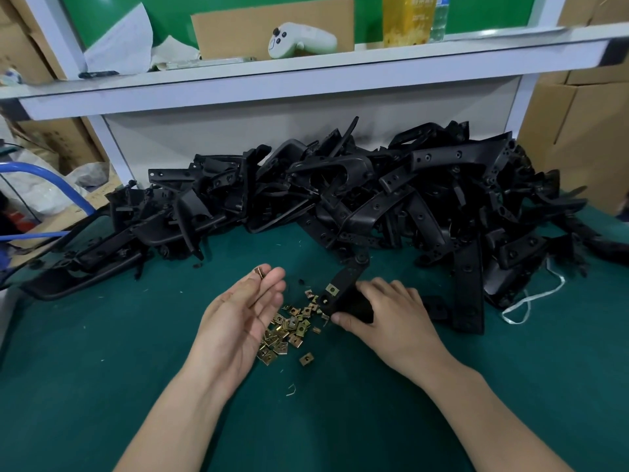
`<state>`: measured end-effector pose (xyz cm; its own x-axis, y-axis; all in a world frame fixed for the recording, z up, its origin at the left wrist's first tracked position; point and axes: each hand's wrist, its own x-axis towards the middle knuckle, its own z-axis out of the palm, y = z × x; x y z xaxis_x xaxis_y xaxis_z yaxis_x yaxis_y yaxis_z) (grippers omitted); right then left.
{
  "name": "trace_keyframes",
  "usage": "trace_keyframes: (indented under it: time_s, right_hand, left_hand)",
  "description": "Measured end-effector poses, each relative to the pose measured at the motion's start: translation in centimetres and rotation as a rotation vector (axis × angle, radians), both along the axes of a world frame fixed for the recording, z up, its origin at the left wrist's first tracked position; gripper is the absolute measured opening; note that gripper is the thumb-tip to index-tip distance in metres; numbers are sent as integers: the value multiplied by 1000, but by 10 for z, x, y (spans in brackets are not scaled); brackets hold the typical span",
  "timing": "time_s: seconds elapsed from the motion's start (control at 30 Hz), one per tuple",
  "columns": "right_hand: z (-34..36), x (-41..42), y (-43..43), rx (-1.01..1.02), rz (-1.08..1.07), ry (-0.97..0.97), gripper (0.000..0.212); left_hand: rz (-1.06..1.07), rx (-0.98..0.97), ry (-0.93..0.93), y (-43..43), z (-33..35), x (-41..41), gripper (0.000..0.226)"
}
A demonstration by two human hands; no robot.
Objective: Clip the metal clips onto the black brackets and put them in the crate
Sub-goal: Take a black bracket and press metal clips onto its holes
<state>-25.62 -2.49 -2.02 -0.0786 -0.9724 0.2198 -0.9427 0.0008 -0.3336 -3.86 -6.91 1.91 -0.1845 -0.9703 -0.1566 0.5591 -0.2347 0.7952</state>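
R hand (391, 315) grips one bracket (349, 276) by its wide near end, fingers curled over the top and thumb at the near edge. The narrow holed end points away, toward the pile (340, 199) of brackets at the back of the table (102, 369). A fitted clip (332, 289) sits on the bracket's left edge, just beyond the thumb.

L hand (245, 308) is palm-up w/ fingers nearly straight, pinching a single clip (260, 271) at the fingertips. It's near the bracket, left of it, not touching. Loose clips (289, 332) lie heaped on the table between the two hands. Crate: not in view.

Handling, as a guess:
- **Bracket:** looks like stiff moulded plastic, light, w/ a matte surface, so it shouldn't slip. Best held by the thick body as now, leaving the holed strip free for clips.
- **Clips:** tiny, thin sprung metal, v. light, prob. slick w/ sharp edges. Pinch by the flat faces, open mouth toward the bracket edge, and push till the holes line up. Easy to fumble or seat skewed, and a dropped one would vanish into the heap.
- **Pile:** tangled, so pulling one bracket may drag its neighbours.
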Motion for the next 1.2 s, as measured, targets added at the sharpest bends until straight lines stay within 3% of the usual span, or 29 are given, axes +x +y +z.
trace_keyframes:
  time_s: [0.5,1.0,1.2]
  right_hand:
    - [2,1,0,1,-4,6,77]
    - [1,0,1,-3,-1,10,79]
    - [2,0,1,-6,0,7,77]
  left_hand:
    - [-71,-21,73,3,3,-2,26]
    - [-88,-127,-74,5,0,-1,31]
    - [-118,-135,-39,2,-1,-1,29]
